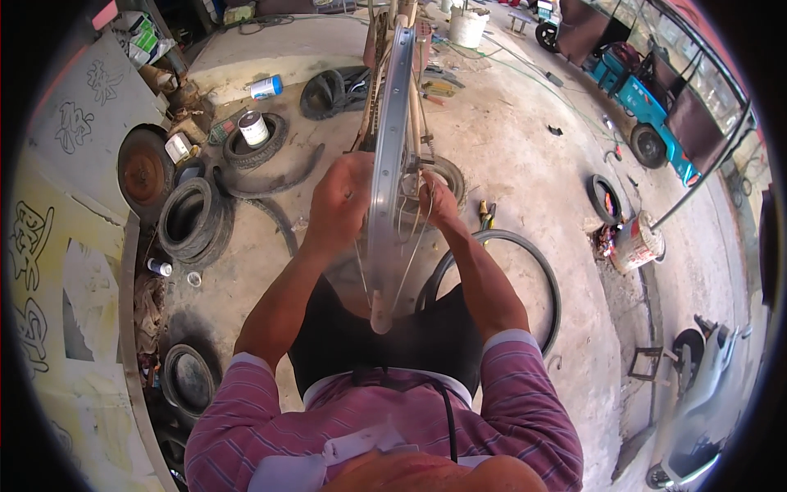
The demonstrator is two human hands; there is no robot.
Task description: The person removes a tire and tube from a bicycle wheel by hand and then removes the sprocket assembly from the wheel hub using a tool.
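Observation:
A silvery spoked wheel rim (391, 135) stands upright and edge-on before me, with no tyre on its visible part. To its left, my left hand (340, 193) is closed with curled fingers. What those fingers hold is hidden. On the other side, my right hand (439, 199) is closed close to the hub and thin spokes (412, 260). I cannot make out what it grips. A tan rounded end (380, 316) sits below the rim, near my lap. Behind the rim are rusty rods and a chain-like strip (376, 90).
Several tyres (190, 215) lie at left, and one holds a white can (253, 129). A large thin tyre (557, 295) rests beside my right leg. Yellow-handled pliers (488, 215) lie nearby. At right are a dirty bucket (638, 243), a small stool (652, 364) and a blue three-wheeler (635, 94).

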